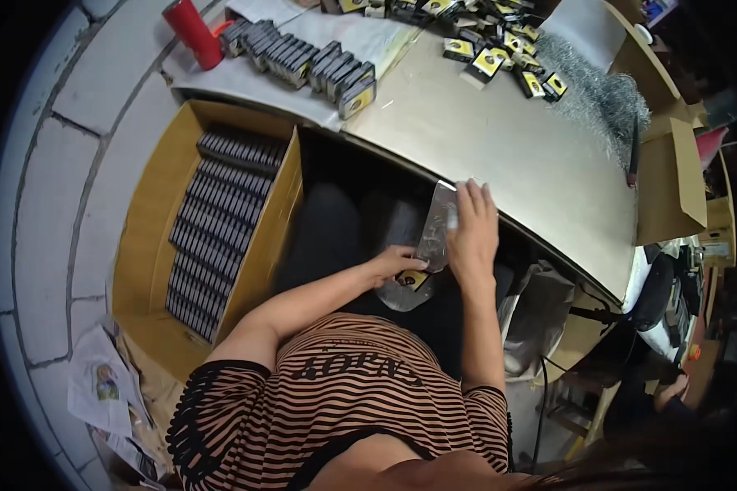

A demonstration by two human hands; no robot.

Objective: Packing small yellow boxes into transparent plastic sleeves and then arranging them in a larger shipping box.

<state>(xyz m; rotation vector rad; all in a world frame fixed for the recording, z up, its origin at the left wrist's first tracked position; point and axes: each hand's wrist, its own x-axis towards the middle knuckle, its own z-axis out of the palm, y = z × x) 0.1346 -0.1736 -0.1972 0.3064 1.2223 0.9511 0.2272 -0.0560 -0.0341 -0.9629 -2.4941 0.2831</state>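
My right hand [473,229] grips the right side of a clear plastic piece [434,225], held upright and tilted above my lap by the table's near edge. My left hand [393,266] is at the piece's lower end, fingers closed on it. Just below my left hand a small yellow-and-black box [413,280] shows, partly covered by the fingers, with more clear plastic [403,299] around it over my dark-trousered lap.
A metal-topped table [483,139] carries rows of small boxes [291,59], a loose pile [487,61], a red cylinder [193,34] and silvery tangled material [590,98]. A carton of packed boxes [129,270] stands left. A co-worker's hand [670,389] appears lower right.
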